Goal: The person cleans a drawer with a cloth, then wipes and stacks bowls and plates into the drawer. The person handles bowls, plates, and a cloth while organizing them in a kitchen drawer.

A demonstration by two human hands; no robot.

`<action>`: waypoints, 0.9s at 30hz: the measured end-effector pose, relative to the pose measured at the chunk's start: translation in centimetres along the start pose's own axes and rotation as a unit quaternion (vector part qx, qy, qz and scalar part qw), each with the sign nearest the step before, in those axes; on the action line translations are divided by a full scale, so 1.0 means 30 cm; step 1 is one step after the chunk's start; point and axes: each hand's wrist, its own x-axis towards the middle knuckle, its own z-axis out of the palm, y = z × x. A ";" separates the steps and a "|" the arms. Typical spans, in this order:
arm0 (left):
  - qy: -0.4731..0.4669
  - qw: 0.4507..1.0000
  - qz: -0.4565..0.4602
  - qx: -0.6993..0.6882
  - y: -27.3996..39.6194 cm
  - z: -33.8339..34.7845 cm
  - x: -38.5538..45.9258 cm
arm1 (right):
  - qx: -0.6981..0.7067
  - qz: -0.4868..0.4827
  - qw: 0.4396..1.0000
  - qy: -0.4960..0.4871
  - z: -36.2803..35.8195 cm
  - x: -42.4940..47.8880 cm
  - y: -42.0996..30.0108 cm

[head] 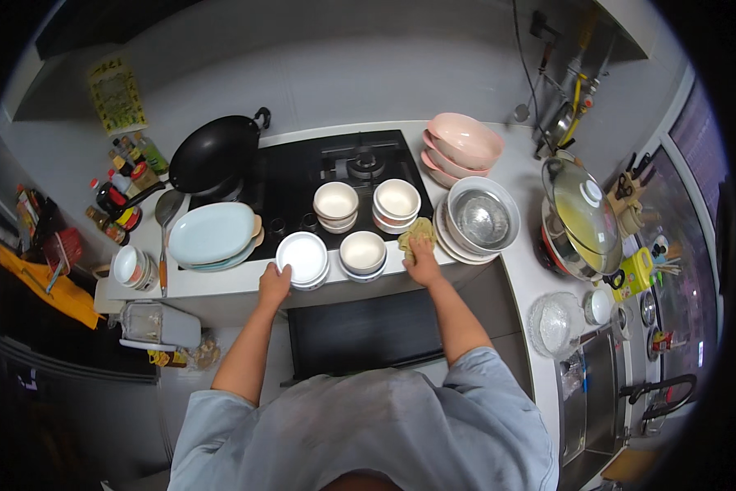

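Note:
My left hand (275, 284) grips the left rim of a stack of white bowls (302, 258) at the counter's front edge. A yellowish cloth (418, 238) is under the fingers of my right hand (423, 264), against the white countertop (394, 253). Between my hands sits a stack of cream bowls (363, 252), with a blue-edged one at the bottom. Farther back, two more bowl stacks (335, 202) (397, 201) stand on the black gas hob (288, 166). Just right of the cloth, a large white bowl (510, 215) holds a shiny metal or glass bowl (481, 220) on stacked plates.
At left are a black wok (214, 156), pale blue oval dishes (211, 228), a ladle (169, 208) and sauce bottles (119, 199). Pink bowls (466, 138) stand back right. A lidded pot (580, 227), a glass bowl (552, 322) and a sink (601, 393) line the right counter.

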 end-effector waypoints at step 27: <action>-0.036 0.957 0.011 0.288 0.144 -0.094 0.003 | 0.073 0.003 0.992 0.105 0.003 0.012 -0.384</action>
